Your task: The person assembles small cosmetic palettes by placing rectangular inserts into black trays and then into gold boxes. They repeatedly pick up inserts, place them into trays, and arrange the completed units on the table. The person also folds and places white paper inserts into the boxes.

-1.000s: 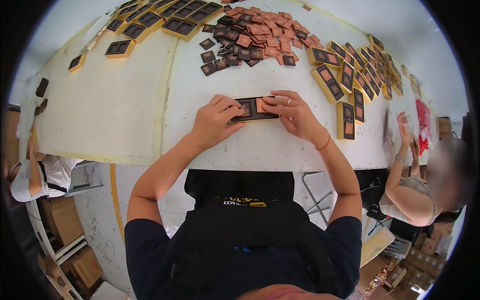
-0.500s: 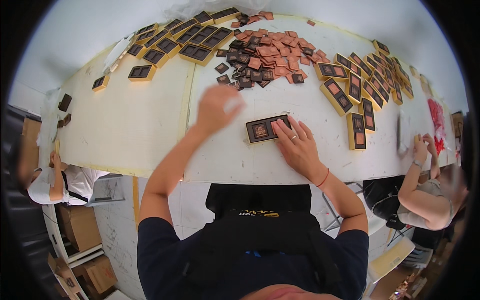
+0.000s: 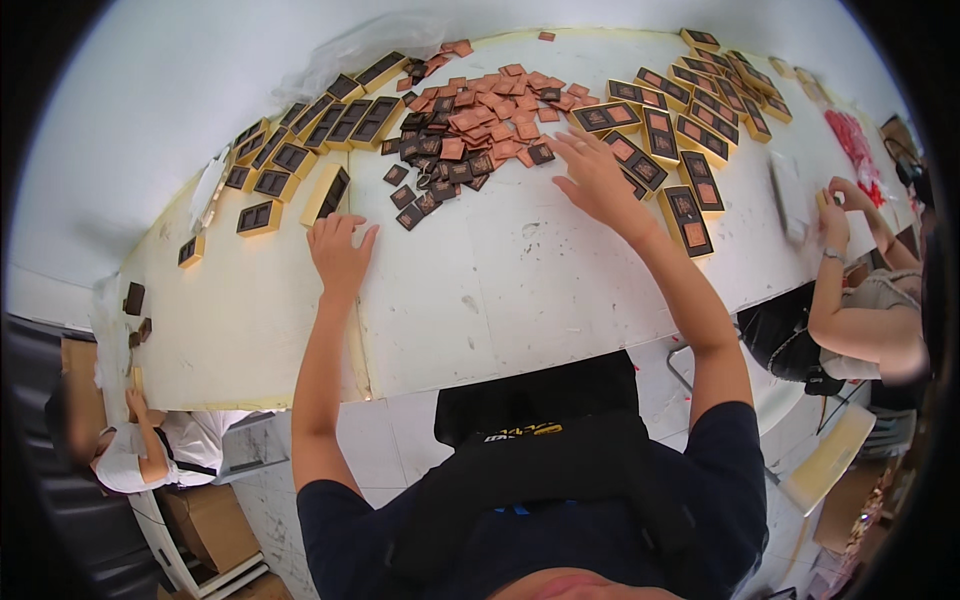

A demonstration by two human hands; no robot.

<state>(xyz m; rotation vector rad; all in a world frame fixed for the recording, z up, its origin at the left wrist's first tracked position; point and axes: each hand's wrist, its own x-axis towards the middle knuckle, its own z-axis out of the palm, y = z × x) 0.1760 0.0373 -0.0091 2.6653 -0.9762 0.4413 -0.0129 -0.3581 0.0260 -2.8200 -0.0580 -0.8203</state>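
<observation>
My left hand [image 3: 342, 250] is on the near end of a gold box [image 3: 325, 197] with dark compartments inside. The box is tilted, its gold side wall facing left, and my thumb stands away from it. My right hand [image 3: 600, 180] is open, fingers stretched and thumb apart, with a ring on one finger. It lies beside a gold-edged box [image 3: 636, 162] holding small squares; whether it touches the box I cannot tell. Between my hands, farther back, spreads a pile of dark square packets [image 3: 430, 145] and copper-coloured square packets [image 3: 500, 115].
More gold boxes with dark compartments [image 3: 345, 122] stand at the far left. Boxes holding dark and copper squares [image 3: 690, 220] crowd the right. One person [image 3: 165, 450] sits at the left and another [image 3: 865, 300] at the right, near red material [image 3: 852, 145].
My right hand has moved far and right with the box it was on, which now lies among the others. My left hand has moved left onto a box with dark compartments, which is pulled out and tilted.
</observation>
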